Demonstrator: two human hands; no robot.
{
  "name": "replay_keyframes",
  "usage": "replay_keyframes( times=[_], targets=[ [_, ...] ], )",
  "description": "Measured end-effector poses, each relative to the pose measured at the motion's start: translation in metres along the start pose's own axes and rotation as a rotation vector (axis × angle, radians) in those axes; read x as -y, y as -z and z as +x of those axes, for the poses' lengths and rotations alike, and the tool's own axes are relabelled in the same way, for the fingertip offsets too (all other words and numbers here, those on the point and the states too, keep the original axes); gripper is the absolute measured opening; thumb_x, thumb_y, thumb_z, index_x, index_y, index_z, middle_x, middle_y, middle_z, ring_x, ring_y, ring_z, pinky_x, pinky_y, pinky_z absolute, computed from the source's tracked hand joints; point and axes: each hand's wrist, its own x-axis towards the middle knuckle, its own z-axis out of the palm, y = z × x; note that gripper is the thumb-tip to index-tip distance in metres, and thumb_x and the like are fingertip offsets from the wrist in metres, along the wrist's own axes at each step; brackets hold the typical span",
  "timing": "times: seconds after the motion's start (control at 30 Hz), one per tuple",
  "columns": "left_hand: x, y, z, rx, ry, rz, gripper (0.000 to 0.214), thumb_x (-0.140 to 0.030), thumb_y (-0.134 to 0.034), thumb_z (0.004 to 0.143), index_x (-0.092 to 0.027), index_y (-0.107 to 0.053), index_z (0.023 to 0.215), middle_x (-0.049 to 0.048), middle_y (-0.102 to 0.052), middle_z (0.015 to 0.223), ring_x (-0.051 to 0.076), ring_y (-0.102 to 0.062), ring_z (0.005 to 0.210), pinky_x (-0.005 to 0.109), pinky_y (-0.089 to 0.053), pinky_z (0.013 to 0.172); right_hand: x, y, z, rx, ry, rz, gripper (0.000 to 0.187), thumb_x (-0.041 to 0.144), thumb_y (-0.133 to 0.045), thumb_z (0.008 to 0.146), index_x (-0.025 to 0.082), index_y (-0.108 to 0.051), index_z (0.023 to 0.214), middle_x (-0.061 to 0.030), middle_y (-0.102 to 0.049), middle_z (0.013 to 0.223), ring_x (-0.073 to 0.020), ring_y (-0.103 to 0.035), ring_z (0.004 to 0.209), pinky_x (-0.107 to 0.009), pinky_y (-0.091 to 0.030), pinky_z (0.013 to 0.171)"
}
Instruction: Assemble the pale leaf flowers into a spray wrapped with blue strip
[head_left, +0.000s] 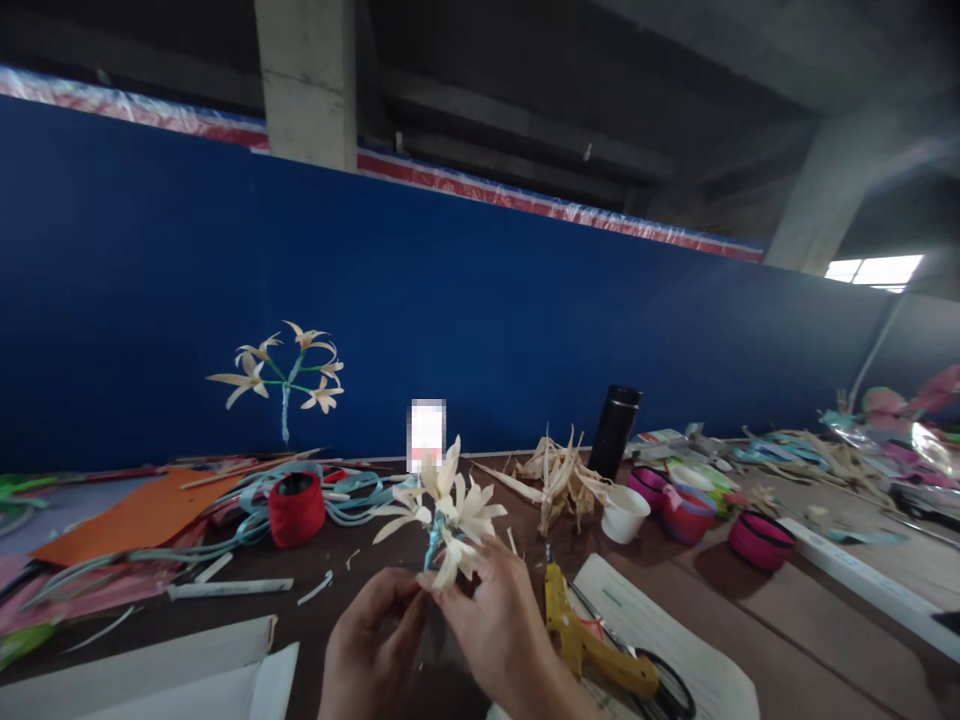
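My left hand [373, 645] and my right hand [491, 620] meet low in the middle of the view, both pinched on the stem of a cream paper flower cluster [448, 515]. The petals fan out above my fingers and a blue wrapped stem shows between them. A yellow glue gun [589, 645] lies just right of my right hand on white paper [675, 640], with black-handled scissors [667, 690] beside it.
A red thread spool [297, 508] and blue ribbon strips [247, 500] lie to the left by orange paper [142, 515]. A finished flower sprig [285, 375] stands against the blue wall. Dried husks [559, 480], a black flask [613, 432], a white cup [624, 513] and pink bowls [761, 540] sit right.
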Motion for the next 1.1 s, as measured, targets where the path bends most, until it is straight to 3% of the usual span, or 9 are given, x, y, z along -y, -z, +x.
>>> replay_keyframes(
  times=[0.17, 0.33, 0.57, 0.8, 0.97, 1.1],
  targets=[
    [-0.002, -0.003, -0.004, -0.084, 0.013, -0.05, 0.025, -0.042, -0.062, 0.067, -0.018, -0.062, 0.063, -0.0012, -0.059, 0.055, 0.013, -0.053, 0.053, 0.019, -0.042, 0.051, 0.0, -0.003, -0.001, 0.006, -0.044, -0.013, 0.011, 0.017, -0.064, 0.07, 0.02, -0.068, 0.08, -0.0023, -0.067, 0.08, -0.0154, -0.06, 0.068, -0.021, -0.045, 0.063],
    [0.001, -0.004, -0.007, -0.091, 0.019, -0.091, 0.024, -0.04, -0.063, 0.067, -0.017, -0.06, 0.061, -0.0026, -0.056, 0.052, 0.011, -0.05, 0.05, 0.019, -0.04, 0.049, 0.007, -0.001, -0.002, 0.041, -0.037, -0.024, 0.008, 0.018, -0.059, 0.074, 0.019, -0.067, 0.075, -0.0032, -0.067, 0.079, -0.0151, -0.059, 0.068, -0.021, -0.043, 0.064],
    [0.008, -0.002, -0.002, 0.034, 0.108, -0.142, 0.028, -0.043, -0.062, 0.069, -0.016, -0.058, 0.062, -0.0023, -0.056, 0.052, 0.012, -0.051, 0.052, 0.02, -0.042, 0.051, 0.004, -0.005, -0.002, 0.057, -0.059, 0.033, 0.008, 0.021, -0.058, 0.076, 0.019, -0.065, 0.074, -0.0019, -0.066, 0.077, -0.0157, -0.059, 0.074, -0.021, -0.043, 0.07],
    [0.001, 0.003, 0.006, 0.191, 0.087, -0.157, 0.027, -0.039, -0.061, 0.073, -0.016, -0.066, 0.086, 0.0031, -0.068, 0.077, 0.016, -0.062, 0.074, 0.021, -0.047, 0.065, -0.003, 0.004, 0.006, 0.031, -0.117, 0.11, 0.008, 0.023, -0.061, 0.074, 0.018, -0.066, 0.072, 0.0012, -0.064, 0.068, -0.0132, -0.058, 0.065, -0.019, -0.043, 0.062],
    [-0.005, 0.015, 0.016, 0.152, 0.122, -0.156, 0.037, -0.041, -0.062, 0.071, -0.019, -0.065, 0.101, 0.0048, -0.069, 0.098, 0.018, -0.063, 0.085, 0.023, -0.048, 0.072, -0.006, 0.011, 0.008, 0.131, -0.164, 0.122, 0.01, 0.023, -0.06, 0.074, 0.017, -0.067, 0.072, 0.0015, -0.061, 0.064, -0.0118, -0.054, 0.059, -0.018, -0.039, 0.053],
    [-0.007, 0.017, 0.021, 0.254, 0.205, -0.298, 0.044, -0.042, -0.068, 0.064, -0.016, -0.067, 0.099, 0.0067, -0.072, 0.086, 0.02, -0.064, 0.082, 0.025, -0.049, 0.071, -0.006, 0.01, 0.004, 0.165, -0.109, 0.026, 0.01, 0.015, -0.058, 0.071, 0.018, -0.068, 0.072, 0.0023, -0.059, 0.065, -0.0099, -0.05, 0.057, -0.017, -0.035, 0.05]
  ],
)
